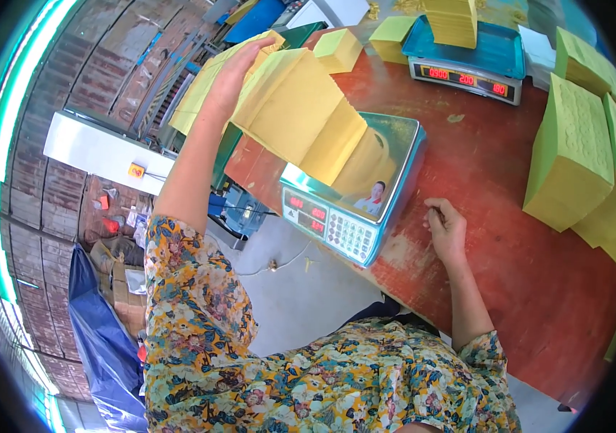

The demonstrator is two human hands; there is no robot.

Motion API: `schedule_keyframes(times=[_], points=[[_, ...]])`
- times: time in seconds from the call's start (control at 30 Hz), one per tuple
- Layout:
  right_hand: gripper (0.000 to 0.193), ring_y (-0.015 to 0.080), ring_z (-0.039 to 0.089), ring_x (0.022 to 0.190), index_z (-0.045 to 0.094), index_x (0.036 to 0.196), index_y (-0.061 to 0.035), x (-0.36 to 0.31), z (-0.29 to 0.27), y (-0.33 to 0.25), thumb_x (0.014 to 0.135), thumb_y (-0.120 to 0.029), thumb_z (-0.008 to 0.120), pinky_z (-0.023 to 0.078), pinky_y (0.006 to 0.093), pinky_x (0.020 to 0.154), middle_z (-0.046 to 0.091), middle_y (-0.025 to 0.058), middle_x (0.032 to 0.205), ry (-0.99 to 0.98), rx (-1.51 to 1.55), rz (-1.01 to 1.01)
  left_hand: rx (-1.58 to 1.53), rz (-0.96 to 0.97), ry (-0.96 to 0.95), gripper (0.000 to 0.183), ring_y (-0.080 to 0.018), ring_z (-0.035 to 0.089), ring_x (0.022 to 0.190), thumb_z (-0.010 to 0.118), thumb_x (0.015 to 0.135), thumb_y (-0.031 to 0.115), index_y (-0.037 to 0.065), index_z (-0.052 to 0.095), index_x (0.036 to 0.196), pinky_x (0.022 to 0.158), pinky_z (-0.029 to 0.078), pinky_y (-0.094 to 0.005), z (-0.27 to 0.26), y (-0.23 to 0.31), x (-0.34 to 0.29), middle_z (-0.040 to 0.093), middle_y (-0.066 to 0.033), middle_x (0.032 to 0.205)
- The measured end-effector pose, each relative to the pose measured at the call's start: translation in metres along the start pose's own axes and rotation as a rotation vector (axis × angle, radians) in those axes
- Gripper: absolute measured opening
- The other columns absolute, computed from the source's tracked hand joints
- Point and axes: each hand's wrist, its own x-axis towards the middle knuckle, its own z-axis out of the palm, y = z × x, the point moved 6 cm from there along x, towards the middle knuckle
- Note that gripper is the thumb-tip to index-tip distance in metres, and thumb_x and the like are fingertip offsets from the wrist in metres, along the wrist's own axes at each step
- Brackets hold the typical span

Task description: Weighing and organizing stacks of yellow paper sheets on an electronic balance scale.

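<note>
My left hand (pixel 236 74) reaches far forward, its fingers stretched out flat along the left side of a tall stack of yellow paper (pixel 290 108). The stack leans over the left part of a teal digital scale (pixel 402 169), and a lower yellow block (pixel 333 148) sits against it on the pan. The thumb of that hand is hidden. To the right of the scale, my right hand (pixel 449 229) hovers over or rests on the red table (pixel 496 180); I cannot tell which. Its fingers are curled in, with nothing visible in them.
A second scale (pixel 467 78) at the back carries another yellow block (pixel 452 22). Tall yellow paper stacks (pixel 571 155) line the right side. More yellow stacks (pixel 200 90) stand beyond my left arm. A blue tarp (pixel 102 339) hangs at the lower left.
</note>
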Motion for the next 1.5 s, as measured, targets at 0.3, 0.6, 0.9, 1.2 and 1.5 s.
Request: schedule_keyframes(times=[0.3, 0.6, 0.9, 1.2, 1.5], points=[[0.017, 0.012, 0.062, 0.07, 0.065, 0.109, -0.0001, 0.005, 0.011, 0.01, 0.094, 0.0, 0.056, 0.052, 0.0273, 0.065, 0.063, 0.0073, 0.079, -0.019, -0.055, -0.034, 0.224, -0.032, 0.115, 0.058, -0.0226, 0.041, 0.138, 0.046, 0.1, 0.046, 0.003, 0.054, 0.138, 0.117, 0.023, -0.035, -0.03, -0.011, -0.075, 0.051, -0.0128, 0.145], [0.017, 0.0112, 0.061, 0.071, 0.066, 0.109, -0.0024, 0.004, 0.01, 0.017, 0.095, -0.002, 0.057, 0.051, 0.027, 0.066, 0.064, 0.0059, 0.079, -0.007, -0.051, -0.023, 0.227, -0.203, 0.567, 0.027, -0.0168, 0.062, 0.107, 0.054, 0.099, 0.014, -0.004, 0.064, 0.116, 0.095, 0.046, -0.0289, 0.015, -0.046, -0.203, 0.068, -0.0102, 0.114], [0.017, 0.0111, 0.061, 0.071, 0.065, 0.109, -0.0028, 0.002, 0.01, 0.014, 0.095, -0.001, 0.057, 0.052, 0.0267, 0.068, 0.064, 0.0058, 0.079, -0.037, -0.083, -0.023, -0.145, -0.46, 0.403, 0.021, -0.0125, 0.065, 0.084, 0.052, 0.101, 0.014, -0.002, 0.065, 0.103, 0.076, 0.053, -0.027, 0.109, -0.077, -0.242, 0.069, -0.0071, 0.094], [0.018, 0.0078, 0.06, 0.073, 0.065, 0.112, -0.0027, 0.006, 0.013, 0.018, 0.097, -0.001, 0.055, 0.051, 0.0226, 0.066, 0.062, 0.0017, 0.084, -0.058, 0.012, -0.005, -0.081, -0.429, 0.412, 0.019, -0.0109, 0.062, 0.07, 0.055, 0.101, 0.017, 0.0, 0.062, 0.095, 0.067, 0.051, -0.0253, 0.117, -0.069, -0.192, 0.066, -0.0052, 0.078], [0.017, 0.0121, 0.062, 0.073, 0.066, 0.108, -0.0021, 0.006, 0.009, 0.015, 0.094, 0.0, 0.056, 0.053, 0.0278, 0.068, 0.065, 0.0072, 0.08, -0.018, 0.026, -0.044, -0.008, -0.497, 0.484, 0.025, -0.0103, 0.059, 0.058, 0.061, 0.097, 0.021, -0.002, 0.06, 0.086, 0.055, 0.048, -0.025, 0.112, -0.067, -0.181, 0.062, -0.0052, 0.066]])
